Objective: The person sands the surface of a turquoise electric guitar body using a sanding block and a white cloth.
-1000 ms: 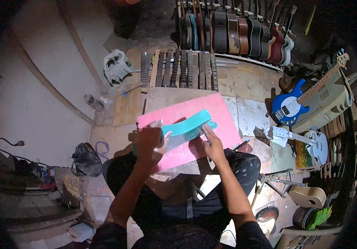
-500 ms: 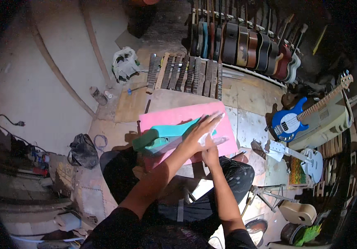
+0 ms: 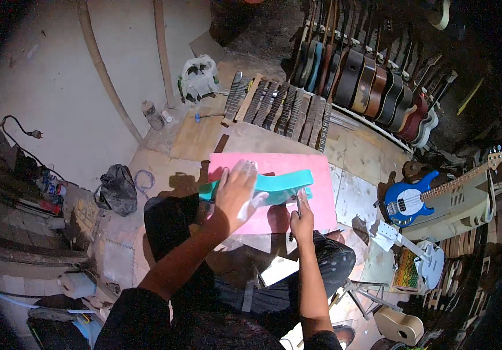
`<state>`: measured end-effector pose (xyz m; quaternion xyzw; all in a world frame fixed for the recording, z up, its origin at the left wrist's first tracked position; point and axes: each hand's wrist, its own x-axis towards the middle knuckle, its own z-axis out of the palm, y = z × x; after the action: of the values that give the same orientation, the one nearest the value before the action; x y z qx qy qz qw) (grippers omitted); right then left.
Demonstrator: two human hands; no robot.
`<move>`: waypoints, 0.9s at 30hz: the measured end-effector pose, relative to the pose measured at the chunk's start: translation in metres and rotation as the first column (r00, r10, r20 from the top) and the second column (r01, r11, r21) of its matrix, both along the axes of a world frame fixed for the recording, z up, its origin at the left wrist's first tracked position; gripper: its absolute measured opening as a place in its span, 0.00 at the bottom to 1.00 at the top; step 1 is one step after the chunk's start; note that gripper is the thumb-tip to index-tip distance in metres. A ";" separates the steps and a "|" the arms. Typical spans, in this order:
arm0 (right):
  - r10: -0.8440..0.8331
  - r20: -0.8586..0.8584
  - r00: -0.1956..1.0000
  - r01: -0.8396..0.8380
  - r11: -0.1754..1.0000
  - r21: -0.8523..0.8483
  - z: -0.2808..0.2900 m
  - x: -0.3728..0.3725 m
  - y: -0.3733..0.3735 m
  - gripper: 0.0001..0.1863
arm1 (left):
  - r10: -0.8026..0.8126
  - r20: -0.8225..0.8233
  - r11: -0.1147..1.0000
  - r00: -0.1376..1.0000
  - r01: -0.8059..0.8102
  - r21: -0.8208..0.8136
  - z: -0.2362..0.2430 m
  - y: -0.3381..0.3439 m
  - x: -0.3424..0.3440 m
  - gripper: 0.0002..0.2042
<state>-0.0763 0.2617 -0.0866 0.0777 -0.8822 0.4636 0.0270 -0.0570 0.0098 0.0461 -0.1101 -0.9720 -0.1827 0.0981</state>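
A teal, curved, elongated piece lies across a pink rectangular board in front of me. My left hand rests over the piece's left part, fingers extended and thumb apart. White patches cover some of its fingers and thumb. At the right end of the piece, my right hand is closed, with a thin dark thing showing near its fingers. Its kind is too small to tell. The left end of the teal piece is partly hidden by my left hand.
Beyond the board lie several guitar necks in a row. A rack of guitars stands at the far right. A blue bass guitar and a white guitar-like instrument are to the right. A black bag sits at left.
My left hand has moved left along the teal piece from its right end. My right hand, earlier partly behind the left, now shows at the right end. The view has shifted.
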 end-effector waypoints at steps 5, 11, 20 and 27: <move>-0.007 0.022 1.000 0.007 1.000 0.013 0.002 0.004 0.000 0.38 | 0.105 -0.146 0.982 0.984 -0.079 0.173 -0.038 -0.004 0.017 0.52; -0.012 -0.007 1.000 0.012 0.999 0.053 -0.003 0.009 0.009 0.37 | 0.081 -0.126 0.979 0.989 -0.054 0.199 -0.035 -0.003 0.031 0.56; -0.020 0.062 0.998 0.019 1.000 0.009 -0.005 0.013 0.012 0.36 | 0.172 -0.149 0.958 0.974 -0.130 0.256 -0.055 -0.009 0.044 0.48; -0.401 0.392 0.828 0.557 0.665 -0.498 0.020 0.029 0.034 0.14 | 0.092 0.162 0.987 0.982 -0.111 0.113 -0.041 -0.030 0.069 0.35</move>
<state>-0.0475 0.2956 -0.0661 -0.2302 -0.6765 0.6969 0.0611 0.0118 -0.0205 0.0048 -0.0393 -0.9681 -0.2446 0.0372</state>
